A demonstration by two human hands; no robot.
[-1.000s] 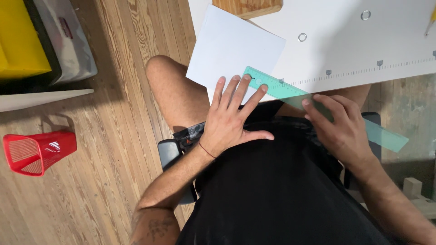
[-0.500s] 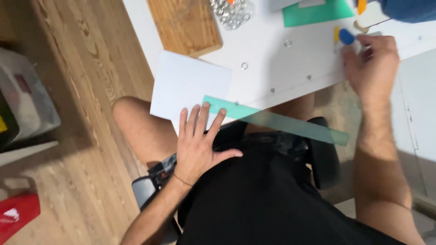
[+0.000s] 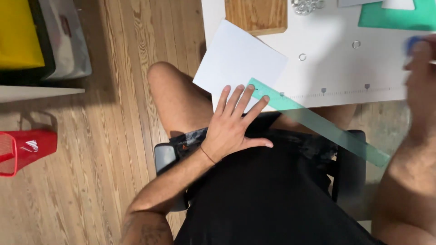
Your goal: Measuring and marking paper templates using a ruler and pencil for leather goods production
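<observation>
Person seated, seen from above. Black short-sleeved top; dark patterned shorts, grey-black, thighs bare. Left hand (image 3: 231, 129): bare, thin dark band at the wrist. Dark tattoo on left forearm, design unclear. Right hand (image 3: 420, 72): bare, heavily motion-blurred, so no detail readable; forearm uncovered

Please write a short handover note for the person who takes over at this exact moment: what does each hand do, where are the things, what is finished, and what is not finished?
Left hand: flat, fingers spread, pressing on the near edge of the white sheet and the end of the green ruler.
Right hand: blurred at the right edge, raised over the table, with something blue at its fingertips; the grip cannot be made out.
Sheet overhangs the table's near corner, above the lap. The ruler runs slantwise from the sheet out past the table edge.
Done: sheet and ruler are placed and held.
Left: no line or cut shows on the sheet.
</observation>
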